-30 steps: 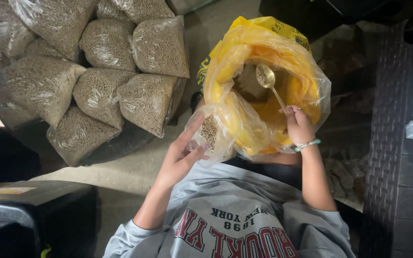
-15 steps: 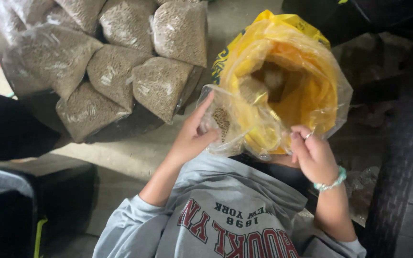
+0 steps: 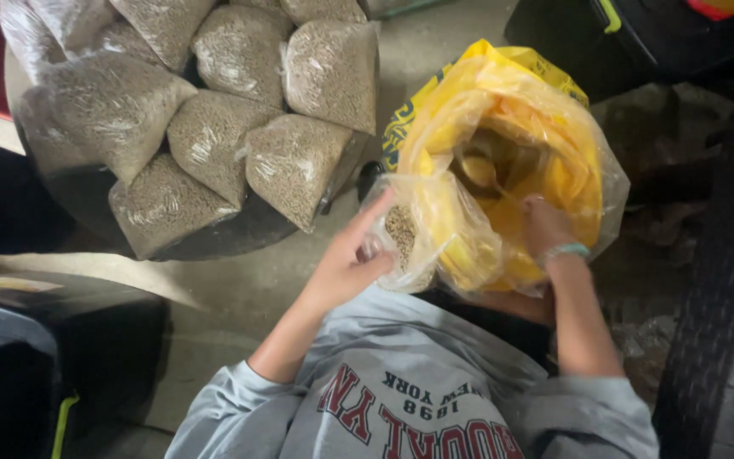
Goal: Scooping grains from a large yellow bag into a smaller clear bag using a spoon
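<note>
left hand (image 3: 346,263) pinches small clear bag (image 3: 405,234) beside yellow sack (image 3: 537,153).

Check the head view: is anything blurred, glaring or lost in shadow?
Head view: right hand soft with motion blur inside the yellow sack; glare streaks on the clear pellet bags; left hand fairly sharp; the dark frame edges lose detail.

Storeroom or packing area, bare concrete floor (image 3: 239,289), piled grain-filled bags (image 3: 214,110)
</note>
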